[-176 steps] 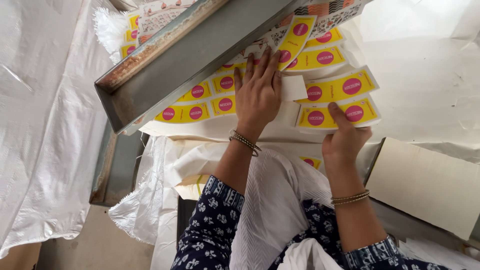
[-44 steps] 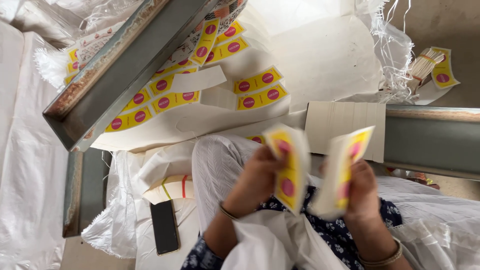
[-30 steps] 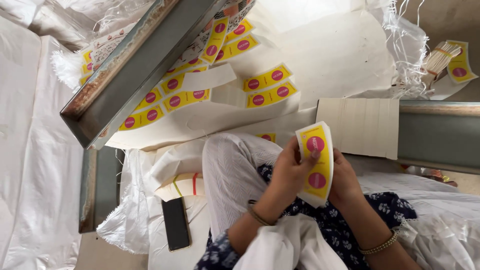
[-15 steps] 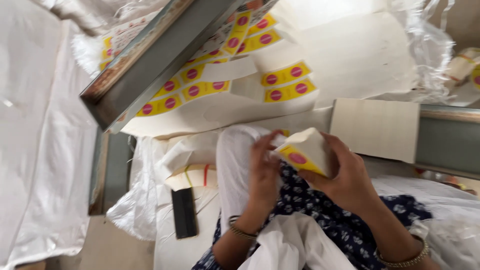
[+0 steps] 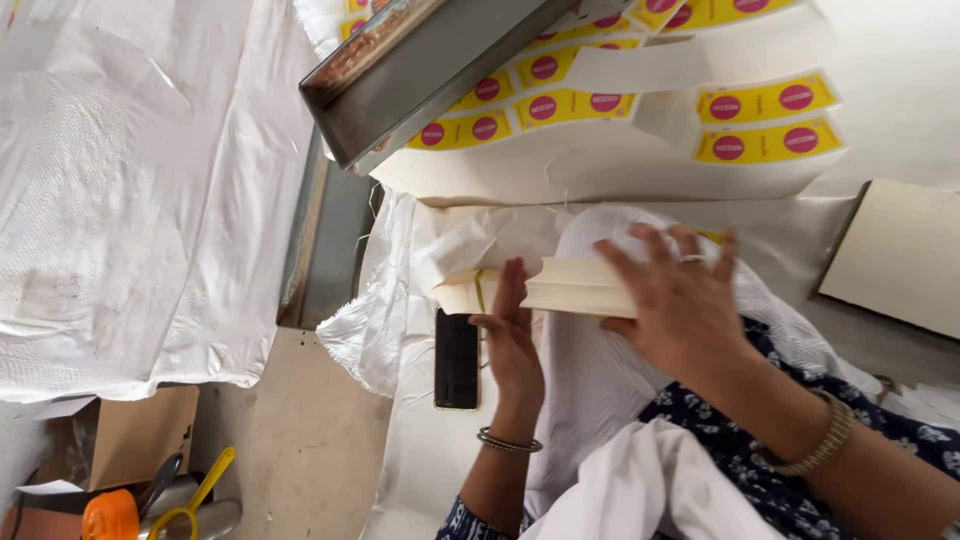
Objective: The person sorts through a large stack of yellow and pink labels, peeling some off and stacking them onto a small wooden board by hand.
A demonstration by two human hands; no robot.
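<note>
At centre frame I see both hands on a stack of cream cards [image 5: 560,287], lying flat w/ its long edge toward the camera, resting over a white-clothed knee [image 5: 600,370]. Right hand [image 5: 680,310] lies on top of the stack at its right end, fingers [image 5: 655,245] spread wide & draped over the far edge, ring visible on one. Left hand [image 5: 512,335] stands edge-on against the near side of the stack, fingers straight & together, pressing flat, not wrapped round it. A thin green band [image 5: 479,290] circles a 2nd bundle just left of the stack, touching it.

Below-left of the left hand, a black phone [image 5: 456,358] lies flat on white sheeting, just beside the wrist w/ its metal bangle [image 5: 508,441]. Upper centre: a grey metal tray [image 5: 420,75] tilts across the frame, & yellow labels w/ pink dots [image 5: 765,120] lie in rows on white paper at upper right. Lower left corner: orange & yellow tools [image 5: 150,500], partly cut off by the frame edge.
</note>
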